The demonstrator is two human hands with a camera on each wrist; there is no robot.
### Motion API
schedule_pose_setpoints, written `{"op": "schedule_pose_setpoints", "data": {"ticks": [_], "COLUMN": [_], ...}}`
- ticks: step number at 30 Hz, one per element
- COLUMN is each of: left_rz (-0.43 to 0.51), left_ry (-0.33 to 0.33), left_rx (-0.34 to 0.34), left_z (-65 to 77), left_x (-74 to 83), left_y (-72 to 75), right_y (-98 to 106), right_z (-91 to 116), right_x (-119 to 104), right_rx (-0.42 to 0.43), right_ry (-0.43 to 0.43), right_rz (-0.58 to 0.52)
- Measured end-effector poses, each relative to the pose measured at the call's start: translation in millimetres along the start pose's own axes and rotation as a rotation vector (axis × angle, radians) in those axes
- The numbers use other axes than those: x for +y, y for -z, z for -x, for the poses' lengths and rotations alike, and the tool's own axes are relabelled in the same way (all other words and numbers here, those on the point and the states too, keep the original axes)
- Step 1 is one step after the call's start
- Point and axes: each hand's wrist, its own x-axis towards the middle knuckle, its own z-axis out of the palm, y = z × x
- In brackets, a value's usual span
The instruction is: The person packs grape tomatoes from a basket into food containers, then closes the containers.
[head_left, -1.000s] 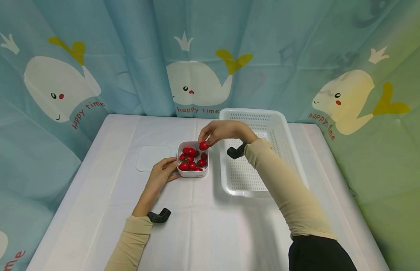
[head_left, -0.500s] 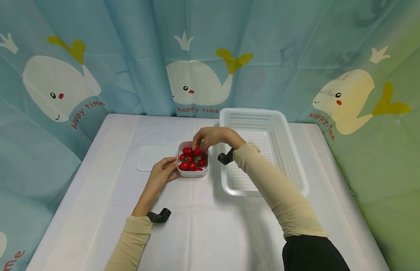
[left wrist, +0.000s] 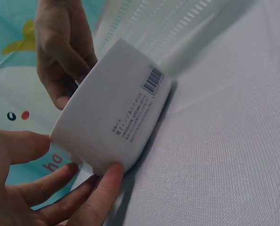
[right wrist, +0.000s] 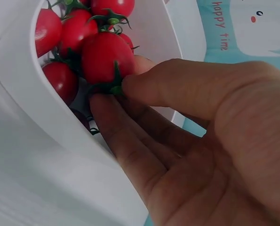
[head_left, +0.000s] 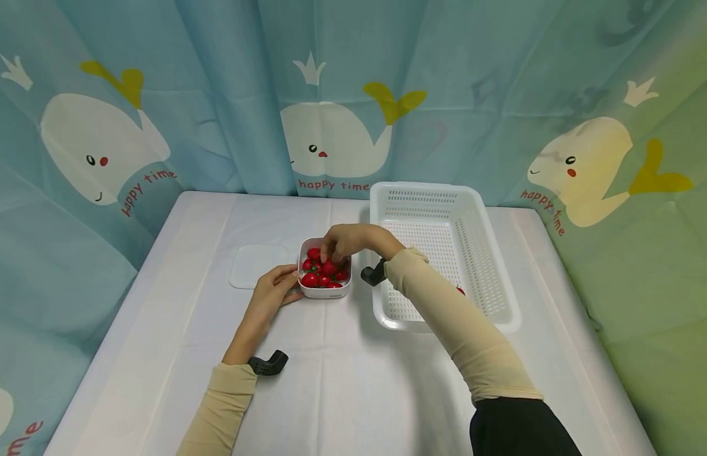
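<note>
A small white plastic container with several red cherry tomatoes in it stands at the middle of the table. My left hand steadies its left side, thumb at the rim and fingertips against the lower wall in the left wrist view. My right hand reaches in from the far right corner. In the right wrist view, its thumb and fingers pinch one cherry tomato at the green stem end, among the others. The right hand's fingertips are partly hidden behind the container wall in the left wrist view.
A large white perforated basket stands to the right, under my right forearm. A red tomato shows inside it beside the sleeve. A clear flat lid lies left of the container. A curtain with whales hangs behind the table.
My right hand has moved left and down into the container with the cherry tomato. A tomato in the basket has come into view beside the forearm. My left hand stays in place.
</note>
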Motion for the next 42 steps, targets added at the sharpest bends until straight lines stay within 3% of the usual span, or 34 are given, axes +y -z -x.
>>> {"op": "schedule_pose_setpoints", "data": {"ticks": [15, 27, 35, 42], "left_rz": [0.004, 0.003, 0.005, 0.0], "left_ry": [-0.002, -0.005, -0.005, -0.003], "left_rx": [0.0, 0.002, 0.007, 0.016], "left_z": [-0.5, -1.5, -0.9, -0.1], "left_x": [0.7, 1.4, 0.3, -0.6], "left_y": [-1.2, -2.1, -1.1, -1.4], "right_y": [4, 13, 13, 13], "right_z": [12, 46, 67, 87], "right_x": [-2, 4, 9, 21], "right_rx": [0.07, 0.104, 0.118, 0.12], "right_ry": [0.003, 0.047, 0.081, 0.119], "right_rz": [0.104, 0.085, -0.018, -0.228]}}
